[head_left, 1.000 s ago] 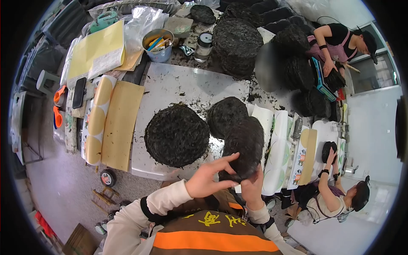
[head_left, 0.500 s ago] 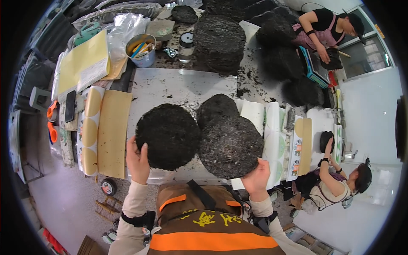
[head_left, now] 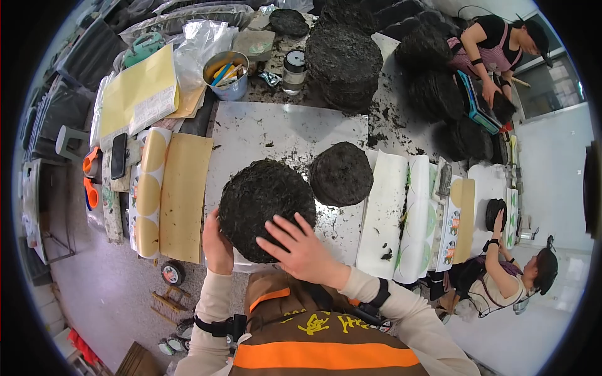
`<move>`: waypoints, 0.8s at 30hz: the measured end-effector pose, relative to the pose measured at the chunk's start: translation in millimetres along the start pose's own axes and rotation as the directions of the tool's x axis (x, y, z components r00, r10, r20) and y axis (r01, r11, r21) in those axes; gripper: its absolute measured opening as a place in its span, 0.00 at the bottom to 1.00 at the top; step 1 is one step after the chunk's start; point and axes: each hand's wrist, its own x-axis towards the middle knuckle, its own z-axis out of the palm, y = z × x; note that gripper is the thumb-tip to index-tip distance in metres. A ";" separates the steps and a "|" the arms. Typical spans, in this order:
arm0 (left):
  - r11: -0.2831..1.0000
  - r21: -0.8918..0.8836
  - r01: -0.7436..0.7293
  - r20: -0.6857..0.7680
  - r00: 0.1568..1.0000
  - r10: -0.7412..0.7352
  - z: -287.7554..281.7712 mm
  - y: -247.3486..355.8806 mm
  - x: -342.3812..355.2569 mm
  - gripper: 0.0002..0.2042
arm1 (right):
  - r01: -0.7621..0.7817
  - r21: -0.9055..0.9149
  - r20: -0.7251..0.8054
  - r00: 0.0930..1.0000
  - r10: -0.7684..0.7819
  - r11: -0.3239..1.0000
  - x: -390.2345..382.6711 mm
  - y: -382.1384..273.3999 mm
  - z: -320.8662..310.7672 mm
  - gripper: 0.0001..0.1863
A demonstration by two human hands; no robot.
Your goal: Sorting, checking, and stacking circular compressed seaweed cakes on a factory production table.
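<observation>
A round black disc that looks like dried seaweed [head_left: 263, 194] lies in front of me over the pale metal board [head_left: 251, 125]. My left hand [head_left: 218, 245] holds its left edge, fingers curled round the rim. Across its lower right part rests my right hand [head_left: 307, 252], fingers spread and flat on the surface. How many layers are under my hands I cannot tell. Just right of it sits a smaller stack of similar black discs [head_left: 342, 174], apart from both hands.
A tall disc stack [head_left: 345, 69] stands at the back, beside a jar [head_left: 294, 72] and a tin of pens [head_left: 226, 75]. Label sheets lie left [head_left: 185, 197] and right [head_left: 382, 207]. Scissors [head_left: 91, 194] and a phone [head_left: 118, 155] are at far left. Two people work at right.
My right hand has moved left onto the disc at my left hand. The speckled disc it held is no longer seen separately, and the small stack is uncovered. The view has shifted slightly.
</observation>
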 end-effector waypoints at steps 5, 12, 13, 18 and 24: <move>0.726 0.652 -0.219 0.053 0.968 0.245 20.5 12.4 -22.2 0.30 | 0.063 0.005 0.000 0.998 -0.063 0.998 -3.5 11.7 26.1 0.31; -0.094 0.683 -0.724 0.727 0.687 -0.008 33.5 21.3 -38.5 0.35 | 0.022 0.173 -0.194 0.981 0.012 0.985 -1.3 22.2 -2.6 0.27; -0.080 0.728 -0.681 0.685 0.728 0.035 32.5 19.5 -31.3 0.32 | -0.028 0.208 -0.342 0.934 0.099 0.978 0.1 25.9 -9.7 0.25; 0.395 0.846 -0.359 0.342 0.933 0.117 35.7 22.1 -36.7 0.15 | -0.321 0.508 -0.345 0.774 0.531 0.799 0.0 49.2 -4.7 0.10; 0.649 0.677 -0.346 0.250 0.938 0.239 9.2 -3.3 -16.7 0.14 | -0.350 0.344 -0.315 0.831 0.458 0.871 8.9 61.5 36.4 0.05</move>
